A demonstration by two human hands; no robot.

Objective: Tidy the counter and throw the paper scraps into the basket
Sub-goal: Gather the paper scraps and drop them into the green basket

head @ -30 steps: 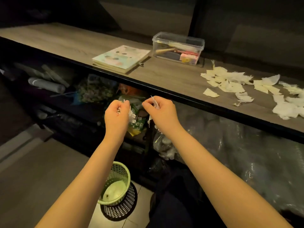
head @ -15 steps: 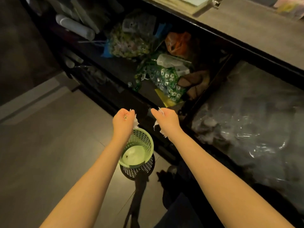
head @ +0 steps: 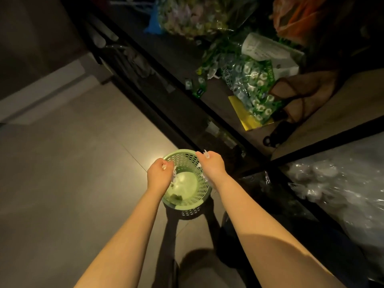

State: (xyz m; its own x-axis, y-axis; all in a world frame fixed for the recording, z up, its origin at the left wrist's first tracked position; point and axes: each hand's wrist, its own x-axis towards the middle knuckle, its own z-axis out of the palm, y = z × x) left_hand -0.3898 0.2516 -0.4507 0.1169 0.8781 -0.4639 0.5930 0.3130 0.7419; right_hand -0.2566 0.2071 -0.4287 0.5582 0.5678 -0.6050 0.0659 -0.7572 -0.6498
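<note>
A small green perforated basket stands on the tiled floor below me, with a few bits of litter on its bottom. My left hand hovers over its left rim, fist closed on white paper scraps that poke out toward the basket. Over the right rim, my right hand is closed on more white paper scraps. Both fists are above the basket's opening. The counter top is out of view.
A dark shelf unit runs diagonally on the right, close behind the basket. It holds a green candy bag, a yellow sheet, an orange bag and clear plastic wrap. Open floor tiles lie to the left.
My view has tilted down from the counter to the floor. Both fists, still holding scraps, have dropped from shelf height to just over the green basket.
</note>
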